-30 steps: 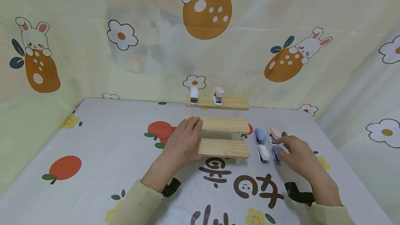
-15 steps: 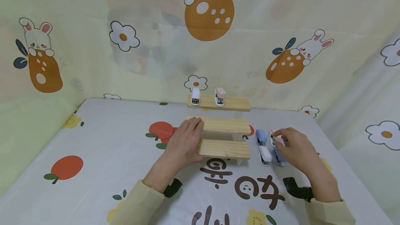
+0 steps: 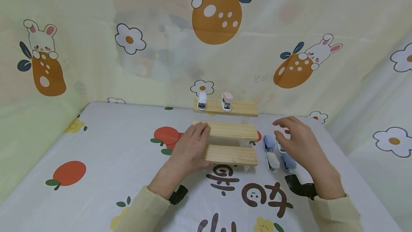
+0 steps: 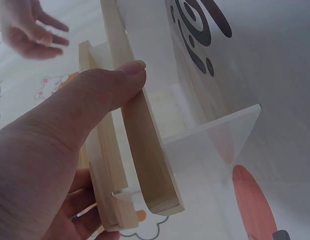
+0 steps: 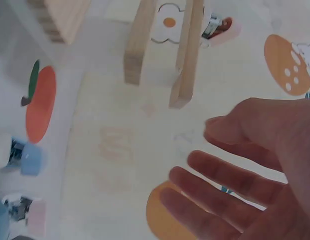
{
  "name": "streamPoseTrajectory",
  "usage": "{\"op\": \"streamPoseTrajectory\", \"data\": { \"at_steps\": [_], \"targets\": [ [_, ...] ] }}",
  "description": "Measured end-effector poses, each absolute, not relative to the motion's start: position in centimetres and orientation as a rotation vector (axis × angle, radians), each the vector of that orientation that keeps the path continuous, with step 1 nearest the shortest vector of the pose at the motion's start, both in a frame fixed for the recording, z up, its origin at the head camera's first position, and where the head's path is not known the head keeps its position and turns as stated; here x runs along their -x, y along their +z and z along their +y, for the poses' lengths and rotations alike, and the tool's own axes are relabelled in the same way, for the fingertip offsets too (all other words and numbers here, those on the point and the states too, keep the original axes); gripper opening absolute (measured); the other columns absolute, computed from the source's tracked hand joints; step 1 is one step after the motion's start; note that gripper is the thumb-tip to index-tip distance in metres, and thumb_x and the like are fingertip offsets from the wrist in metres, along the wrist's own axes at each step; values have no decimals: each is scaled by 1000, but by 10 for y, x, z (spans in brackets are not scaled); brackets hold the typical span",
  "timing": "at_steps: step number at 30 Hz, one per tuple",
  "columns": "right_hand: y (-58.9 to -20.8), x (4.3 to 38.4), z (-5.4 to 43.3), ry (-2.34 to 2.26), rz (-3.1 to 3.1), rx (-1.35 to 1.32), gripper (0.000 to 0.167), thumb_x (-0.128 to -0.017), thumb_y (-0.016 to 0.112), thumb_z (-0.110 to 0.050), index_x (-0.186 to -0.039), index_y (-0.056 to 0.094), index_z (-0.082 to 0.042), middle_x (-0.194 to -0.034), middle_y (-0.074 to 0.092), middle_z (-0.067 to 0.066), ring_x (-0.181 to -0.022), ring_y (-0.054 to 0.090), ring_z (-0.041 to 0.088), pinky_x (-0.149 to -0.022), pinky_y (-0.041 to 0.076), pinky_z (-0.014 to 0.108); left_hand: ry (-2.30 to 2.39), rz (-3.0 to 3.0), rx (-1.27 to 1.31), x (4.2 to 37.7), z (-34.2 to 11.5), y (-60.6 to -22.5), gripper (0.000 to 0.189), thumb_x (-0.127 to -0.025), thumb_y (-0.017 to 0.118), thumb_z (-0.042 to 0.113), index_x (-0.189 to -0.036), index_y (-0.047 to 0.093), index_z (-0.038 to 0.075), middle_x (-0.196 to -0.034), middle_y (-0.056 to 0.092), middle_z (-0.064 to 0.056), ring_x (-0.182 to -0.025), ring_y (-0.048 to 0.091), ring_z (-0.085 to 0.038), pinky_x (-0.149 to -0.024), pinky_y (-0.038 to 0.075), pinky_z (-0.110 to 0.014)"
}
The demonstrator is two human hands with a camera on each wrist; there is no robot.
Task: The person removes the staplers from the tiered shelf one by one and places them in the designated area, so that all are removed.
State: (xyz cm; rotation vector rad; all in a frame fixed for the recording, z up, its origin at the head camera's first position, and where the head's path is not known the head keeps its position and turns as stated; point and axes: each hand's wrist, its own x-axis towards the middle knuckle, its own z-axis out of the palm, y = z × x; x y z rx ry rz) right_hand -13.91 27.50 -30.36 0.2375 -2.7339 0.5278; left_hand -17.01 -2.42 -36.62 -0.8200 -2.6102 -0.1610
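A three-step stand with wooden treads [image 3: 231, 154] and clear side panels stands mid-table. My left hand [image 3: 190, 145] grips its left end; the left wrist view has the thumb [image 4: 115, 82] on one tread and fingers curled round another. On the top tread sit a white mini stapler [image 3: 202, 100] and a pink one [image 3: 227, 101]. My right hand [image 3: 299, 139] hovers right of the stand, fingers loosely spread and holding nothing. Below it lie a blue stapler [image 3: 269, 143], a white one [image 3: 273, 162], a periwinkle one [image 3: 288, 162] and a pink stapler [image 5: 36, 217], mostly hidden in the head view.
A white cloth [image 3: 109, 174] printed with fruit and lettering covers the table. A cream curtain [image 3: 161, 71] with rabbits and flowers hangs right behind the stand. Black wrist mounts [image 3: 300, 188] sit below both hands.
My right hand has risen from the pink stapler and moved slightly away from me, its fingers spreading. The left hand and the stand hold their place; the head view has shifted a little.
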Motion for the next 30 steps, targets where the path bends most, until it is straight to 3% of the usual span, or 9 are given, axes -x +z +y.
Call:
{"op": "streamPoseTrajectory", "data": {
  "at_steps": [9,20,30],
  "targets": [
    [-296,157,250,566,-2555,-386,27,-88,67,1,-115,65,-1,-119,62,19,-103,62,36,-84,58,55,-188,-2634,813,171,-25,-366,107,-58,92,52,-142,46,3,-143,50,-8,-133,46,-23,-116,41,-32],
    [-291,172,225,570,-2556,-452,32,-89,67,-2,-121,63,2,-125,59,20,-102,61,37,-85,57,52,-188,-2670,810,171,-24,-365,108,-58,92,52,-143,45,4,-145,48,-7,-136,44,-23,-117,38,-32],
    [-288,189,199,556,-2594,-507,39,-91,67,-5,-128,58,2,-131,55,20,-115,57,36,-96,54,53,-194,-2678,804,172,-23,-366,109,-58,92,52,-144,45,4,-146,48,-7,-136,44,-23,-117,38,-31]
  ]
}}
